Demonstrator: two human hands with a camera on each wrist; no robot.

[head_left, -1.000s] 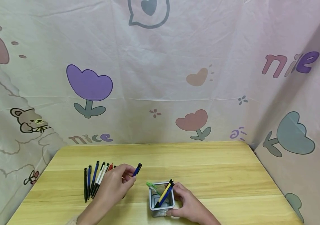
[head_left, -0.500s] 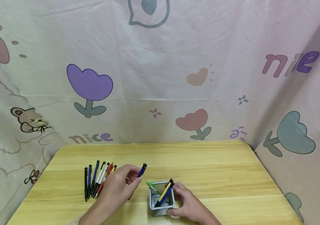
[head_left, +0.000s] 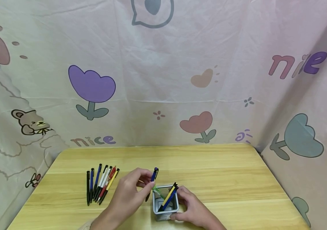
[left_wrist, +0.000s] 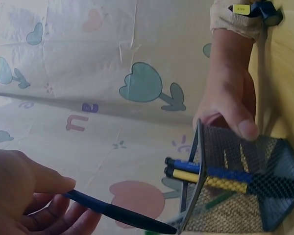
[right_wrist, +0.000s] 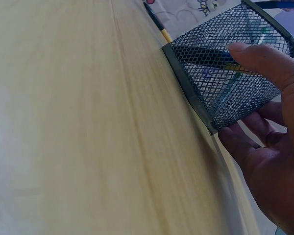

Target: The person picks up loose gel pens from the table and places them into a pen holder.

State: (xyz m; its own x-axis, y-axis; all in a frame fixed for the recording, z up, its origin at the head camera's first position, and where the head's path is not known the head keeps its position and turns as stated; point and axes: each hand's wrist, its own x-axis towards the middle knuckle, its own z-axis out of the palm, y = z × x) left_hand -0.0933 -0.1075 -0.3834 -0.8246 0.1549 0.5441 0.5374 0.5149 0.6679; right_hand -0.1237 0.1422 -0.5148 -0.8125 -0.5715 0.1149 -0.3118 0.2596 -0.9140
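My left hand (head_left: 132, 192) pinches a blue pen (left_wrist: 120, 213) with a black grip between thumb and fingers. In the left wrist view the pen's tip is close to the rim of a square mesh pen holder (head_left: 166, 213); whether it touches the rim I cannot tell. Inside the holder lean a yellow pen (left_wrist: 183, 176), a blue pen (left_wrist: 186, 164) and a green pen (head_left: 158, 192). My right hand (head_left: 193, 207) grips the holder from its right side, its thumb (right_wrist: 264, 61) against the mesh wall and fingers round the other side.
Left of the hands, several pens (head_left: 100, 183) in black, blue, white, red and yellow lie side by side on the wooden table (head_left: 226, 179). A printed cloth (head_left: 152, 80) hangs behind the table and along both sides.
My left hand has moved right with the blue pen, from beside the loose pens to the holder's left edge. The yellow pen in the row is now uncovered. The right hand stays put.
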